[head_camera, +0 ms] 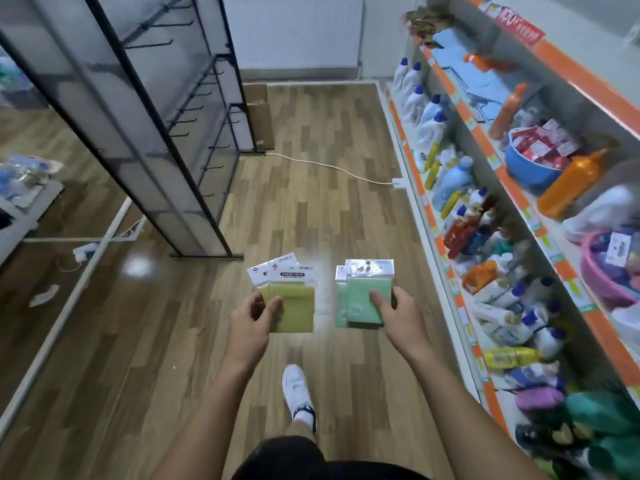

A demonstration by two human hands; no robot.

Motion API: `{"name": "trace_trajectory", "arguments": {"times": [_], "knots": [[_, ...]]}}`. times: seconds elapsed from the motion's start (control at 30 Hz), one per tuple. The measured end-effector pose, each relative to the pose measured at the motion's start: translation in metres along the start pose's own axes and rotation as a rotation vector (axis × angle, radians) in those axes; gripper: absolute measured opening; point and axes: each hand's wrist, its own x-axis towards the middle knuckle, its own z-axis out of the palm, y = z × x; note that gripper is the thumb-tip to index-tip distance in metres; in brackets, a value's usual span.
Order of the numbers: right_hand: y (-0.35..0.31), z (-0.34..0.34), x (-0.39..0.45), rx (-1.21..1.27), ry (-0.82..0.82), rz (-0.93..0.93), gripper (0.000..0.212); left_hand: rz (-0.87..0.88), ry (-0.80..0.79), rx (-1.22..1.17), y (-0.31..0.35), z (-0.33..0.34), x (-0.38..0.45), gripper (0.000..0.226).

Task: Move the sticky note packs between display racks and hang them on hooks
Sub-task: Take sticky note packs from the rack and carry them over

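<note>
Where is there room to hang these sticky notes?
The black rack on the left has bare hooks. The wood floor between it and the shelves is open too. Those shelves are packed with bottles.

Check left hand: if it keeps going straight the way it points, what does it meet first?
Probably the foot of the black display rack, just ahead and slightly left of the left hand and its yellow sticky note packs. Only bare floor shows between; depth is uncertain from one view.

One wide camera on my head looks forward and down along the aisle floor [311, 168], my hands close below it.
</note>
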Motion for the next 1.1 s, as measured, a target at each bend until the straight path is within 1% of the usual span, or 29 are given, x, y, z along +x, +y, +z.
{"name": "trace_trajectory", "arguments": {"times": [0.1, 0.2, 0.33, 0.5, 0.63, 0.73, 0.87, 0.97, 1.1], "knots": [[-0.014, 0.011, 0.072, -0.038, 0.015, -0.005, 0.013, 0.009, 0.014, 0.015, 0.004, 0.015, 0.077, 0.01], [-0.04, 0.022, 0.144, -0.073, 0.011, 0.001, 0.016, 0.007, 0.021, -0.031, 0.017, 0.028, 0.153, 0.007], [-0.083, 0.032, 0.229, -0.092, 0.029, -0.018, 0.015, 0.024, -0.024, -0.019, 0.045, 0.037, 0.251, 0.006], [-0.118, 0.044, 0.319, -0.08, 0.043, -0.007, 0.015, 0.03, -0.013, -0.016, 0.078, 0.056, 0.347, 0.013], [-0.139, 0.056, 0.405, -0.082, 0.007, -0.018, 0.015, 0.012, 0.013, -0.005, 0.089, 0.072, 0.426, 0.01], [-0.153, 0.064, 0.483, -0.092, -0.027, -0.034, 0.015, 0.0, 0.07, 0.008, 0.096, 0.086, 0.486, 0.01], [-0.188, 0.078, 0.588, -0.115, -0.092, -0.119, 0.015, -0.027, 0.185, 0.009, 0.118, 0.101, 0.557, 0.008], [-0.228, 0.099, 0.65, -0.152, -0.203, -0.182, 0.012, -0.057, 0.308, 0.011, 0.136, 0.096, 0.595, 0.009], [-0.279, 0.155, 0.712, -0.165, -0.366, -0.266, 0.013, -0.118, 0.488, -0.008, 0.145, 0.073, 0.628, 0.009]]}}
